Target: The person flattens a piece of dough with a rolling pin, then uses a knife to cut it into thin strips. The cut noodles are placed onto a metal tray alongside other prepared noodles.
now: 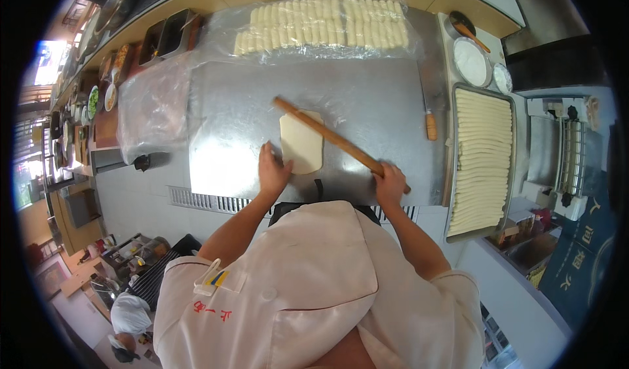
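Observation:
A flat, roughly rectangular sheet of dough (301, 143) lies on the steel worktop (236, 93) in front of me. My left hand (274, 168) is at the sheet's lower left corner, thumb on its edge and fingers spread on the metal. My right hand (389, 181) grips a wooden rolling pin (339, 140) near its lower right end. The pin slants up to the left, and its far part crosses the top of the sheet. What lies under my right palm is hidden.
Rows of dough pieces (319, 22) rest under plastic film at the back. A wooden-handled knife (431, 125) lies at right, beside a metal tray (511, 172) of dough strips. Crumpled plastic sheeting (152, 106) covers the left side. Another person (130, 315) is at lower left.

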`<action>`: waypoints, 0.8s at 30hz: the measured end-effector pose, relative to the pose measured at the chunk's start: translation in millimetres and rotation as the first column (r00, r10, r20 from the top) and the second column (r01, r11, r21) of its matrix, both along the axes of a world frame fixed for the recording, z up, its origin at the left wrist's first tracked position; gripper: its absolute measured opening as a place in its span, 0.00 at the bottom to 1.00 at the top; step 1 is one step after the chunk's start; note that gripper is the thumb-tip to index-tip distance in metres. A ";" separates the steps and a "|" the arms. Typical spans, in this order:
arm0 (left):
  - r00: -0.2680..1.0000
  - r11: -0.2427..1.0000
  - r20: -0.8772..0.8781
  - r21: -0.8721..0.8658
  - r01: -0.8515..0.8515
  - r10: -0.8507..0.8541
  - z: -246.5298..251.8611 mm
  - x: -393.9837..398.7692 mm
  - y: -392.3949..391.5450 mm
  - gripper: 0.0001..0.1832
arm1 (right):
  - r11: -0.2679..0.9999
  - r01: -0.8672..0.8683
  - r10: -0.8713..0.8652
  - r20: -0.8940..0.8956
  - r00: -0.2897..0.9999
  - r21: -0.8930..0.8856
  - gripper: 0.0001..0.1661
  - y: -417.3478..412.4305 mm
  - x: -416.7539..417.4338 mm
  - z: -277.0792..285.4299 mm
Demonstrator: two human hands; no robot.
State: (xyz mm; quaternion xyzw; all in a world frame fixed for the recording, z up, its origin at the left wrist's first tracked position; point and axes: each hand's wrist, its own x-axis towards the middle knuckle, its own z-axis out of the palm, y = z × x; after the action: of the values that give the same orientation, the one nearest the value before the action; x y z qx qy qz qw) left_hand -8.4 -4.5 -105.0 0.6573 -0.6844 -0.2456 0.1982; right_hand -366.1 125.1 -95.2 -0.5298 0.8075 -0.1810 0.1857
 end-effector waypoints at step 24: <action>0.624 0.676 0.312 0.089 0.732 -0.716 32.0 -76.4 -13.6 0.59 | 0.954 0.281 -0.295 -0.165 0.941 -0.107 0.29 72.8 -114.2 -18.2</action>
State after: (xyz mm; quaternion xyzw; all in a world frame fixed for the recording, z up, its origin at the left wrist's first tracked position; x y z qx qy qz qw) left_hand -84.8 -18.1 -73.0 0.3524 -0.9186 -0.1780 -0.0160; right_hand -480.3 197.9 -113.4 -0.4272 0.8817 -0.1905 0.0619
